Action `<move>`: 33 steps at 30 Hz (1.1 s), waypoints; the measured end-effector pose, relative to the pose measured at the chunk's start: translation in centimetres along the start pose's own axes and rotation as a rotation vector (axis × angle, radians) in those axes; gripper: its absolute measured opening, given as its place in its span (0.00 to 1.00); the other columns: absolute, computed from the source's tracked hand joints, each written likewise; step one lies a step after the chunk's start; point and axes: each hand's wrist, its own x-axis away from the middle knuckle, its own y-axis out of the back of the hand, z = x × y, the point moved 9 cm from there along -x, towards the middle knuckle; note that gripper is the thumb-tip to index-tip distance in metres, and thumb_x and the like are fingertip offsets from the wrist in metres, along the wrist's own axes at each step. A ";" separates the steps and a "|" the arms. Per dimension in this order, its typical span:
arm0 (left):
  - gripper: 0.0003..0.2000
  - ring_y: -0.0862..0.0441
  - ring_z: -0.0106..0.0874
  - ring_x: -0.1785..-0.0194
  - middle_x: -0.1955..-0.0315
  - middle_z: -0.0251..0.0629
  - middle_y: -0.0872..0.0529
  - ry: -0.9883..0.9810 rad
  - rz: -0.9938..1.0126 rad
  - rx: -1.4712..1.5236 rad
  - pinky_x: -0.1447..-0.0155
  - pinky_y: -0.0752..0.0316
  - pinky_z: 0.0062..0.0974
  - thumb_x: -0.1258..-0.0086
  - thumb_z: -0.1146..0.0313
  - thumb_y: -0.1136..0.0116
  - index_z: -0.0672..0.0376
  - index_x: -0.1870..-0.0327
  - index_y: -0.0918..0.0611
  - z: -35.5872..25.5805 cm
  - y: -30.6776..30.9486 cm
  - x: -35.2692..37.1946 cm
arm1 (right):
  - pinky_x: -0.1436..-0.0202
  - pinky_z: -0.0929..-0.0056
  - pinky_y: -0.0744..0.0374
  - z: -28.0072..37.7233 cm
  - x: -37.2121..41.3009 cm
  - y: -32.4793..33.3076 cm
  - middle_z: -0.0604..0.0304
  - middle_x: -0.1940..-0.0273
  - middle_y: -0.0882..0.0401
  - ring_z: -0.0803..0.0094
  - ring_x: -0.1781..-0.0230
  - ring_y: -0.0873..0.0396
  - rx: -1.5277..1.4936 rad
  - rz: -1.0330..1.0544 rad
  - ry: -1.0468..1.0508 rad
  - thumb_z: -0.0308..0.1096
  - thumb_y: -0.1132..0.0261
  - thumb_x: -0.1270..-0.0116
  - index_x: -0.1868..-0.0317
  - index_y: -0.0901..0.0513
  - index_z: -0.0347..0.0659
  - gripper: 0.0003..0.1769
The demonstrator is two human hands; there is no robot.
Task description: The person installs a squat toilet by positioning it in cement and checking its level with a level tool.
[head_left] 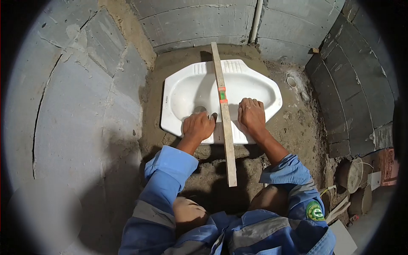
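A white ceramic squat toilet pan sits in a bed of brown mortar between grey block walls. A long wooden straightedge lies lengthwise across the pan, with a small orange and green spirit level resting on it. My left hand presses on the pan's near rim, left of the straightedge, fingers curled. On the rim to the right of the straightedge, my right hand lies flat, fingers spread. Neither hand holds anything.
Grey block walls close in on the left, back and right. A white pipe runs up the back wall. Loose mortar and rubble lie right of the pan. Round tins and scraps stand at the lower right.
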 end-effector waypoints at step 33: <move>0.26 0.14 0.52 0.51 0.60 0.54 0.11 0.008 0.012 0.043 0.44 0.23 0.49 0.27 0.45 0.48 0.63 0.63 0.13 -0.2 0.4 0.2 | 0.66 0.57 0.25 -3.0 -7.7 7.4 0.55 0.76 0.21 0.60 0.73 0.21 -0.593 -0.140 -0.359 0.60 0.49 0.22 0.64 0.21 0.36 0.32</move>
